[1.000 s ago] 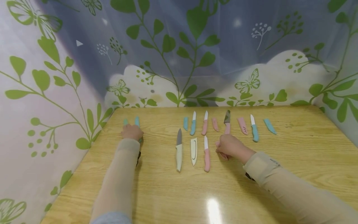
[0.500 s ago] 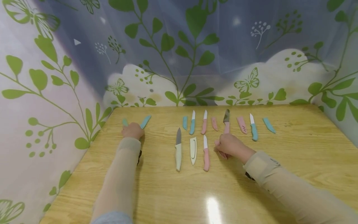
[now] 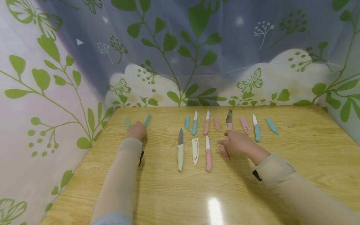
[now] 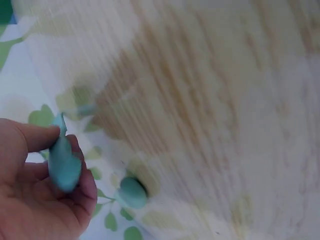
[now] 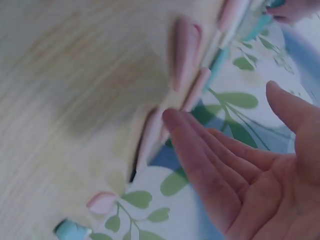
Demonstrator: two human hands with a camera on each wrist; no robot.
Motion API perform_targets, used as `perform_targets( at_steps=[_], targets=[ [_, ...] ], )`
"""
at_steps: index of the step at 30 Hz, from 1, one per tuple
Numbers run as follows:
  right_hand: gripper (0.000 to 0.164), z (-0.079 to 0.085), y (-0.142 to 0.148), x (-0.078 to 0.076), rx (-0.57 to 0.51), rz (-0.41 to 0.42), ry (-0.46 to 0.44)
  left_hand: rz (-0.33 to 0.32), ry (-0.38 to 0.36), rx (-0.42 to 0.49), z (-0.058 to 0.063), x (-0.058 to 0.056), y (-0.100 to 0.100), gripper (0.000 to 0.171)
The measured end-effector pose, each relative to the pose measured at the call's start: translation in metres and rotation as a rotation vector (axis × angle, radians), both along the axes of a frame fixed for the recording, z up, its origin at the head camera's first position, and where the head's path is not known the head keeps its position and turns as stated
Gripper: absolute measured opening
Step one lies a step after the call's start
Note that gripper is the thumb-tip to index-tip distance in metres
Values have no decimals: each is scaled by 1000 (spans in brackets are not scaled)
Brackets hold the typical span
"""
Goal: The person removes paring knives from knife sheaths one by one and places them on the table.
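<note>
In the left wrist view, my left hand (image 4: 45, 190) pinches a slim teal piece (image 4: 65, 165) between thumb and curled fingers. Blur hides whether it is a knife handle or a sheath. Its end (image 3: 147, 120) shows beyond the hand in the head view. Left of that hand lies a greener piece (image 3: 127, 123), partly covered. My right hand (image 3: 242, 143) hovers just above a pink slotted sheath (image 3: 223, 150), its fingers extended and thumb apart, holding nothing. Beyond it lies a pink-handled knife with a dark blade (image 3: 229, 117), its handle partly hidden by the hand.
A cream knife (image 3: 180, 153), cream sheath (image 3: 195, 151) and pink knife (image 3: 208, 156) lie mid-table. Behind is a row with a blue knife (image 3: 194, 123), pink knife (image 3: 206, 123), pink sheath (image 3: 244, 125), blue-handled knife (image 3: 256, 129) and blue sheath (image 3: 271, 125). Patterned cloth borders the table.
My right hand has let go of the pink sheath and lifted slightly to the right. At my left hand, the teal piece has swung from upright to slanting right.
</note>
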State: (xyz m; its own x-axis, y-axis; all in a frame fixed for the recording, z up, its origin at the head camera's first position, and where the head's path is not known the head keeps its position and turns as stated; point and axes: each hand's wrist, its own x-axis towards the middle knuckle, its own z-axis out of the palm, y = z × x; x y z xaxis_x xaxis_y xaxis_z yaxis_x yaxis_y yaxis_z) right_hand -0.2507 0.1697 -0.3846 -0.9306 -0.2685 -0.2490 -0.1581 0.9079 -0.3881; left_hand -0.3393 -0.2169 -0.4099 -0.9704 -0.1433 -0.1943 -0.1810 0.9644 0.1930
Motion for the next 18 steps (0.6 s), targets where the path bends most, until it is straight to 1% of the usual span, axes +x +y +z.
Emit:
perform_targets(
  at_steps=[2,4,5,7,9,13,15,18],
  targets=[
    [65,3,4,2,-18,5,10,-24,27,33,-4,-3,1,38],
    [68,6,9,5,-47,19,23,-33,49,95,-5,-3,3,36],
    [70,8,11,6,-65,29,31,-26,56,132,-6,-2,6,36],
    [75,8,16,8,-101,52,55,-23,63,198,-3,3,15,36],
    [78,8,21,9,-134,77,83,-32,52,258,1,9,27,38],
    [82,5,28,11,-159,128,129,-108,62,354,7,21,53,41],
    [83,4,31,13,-157,150,150,-146,90,388,8,27,64,41],
    [84,2,32,14,-160,155,178,-194,132,414,11,35,81,41]
  ],
)
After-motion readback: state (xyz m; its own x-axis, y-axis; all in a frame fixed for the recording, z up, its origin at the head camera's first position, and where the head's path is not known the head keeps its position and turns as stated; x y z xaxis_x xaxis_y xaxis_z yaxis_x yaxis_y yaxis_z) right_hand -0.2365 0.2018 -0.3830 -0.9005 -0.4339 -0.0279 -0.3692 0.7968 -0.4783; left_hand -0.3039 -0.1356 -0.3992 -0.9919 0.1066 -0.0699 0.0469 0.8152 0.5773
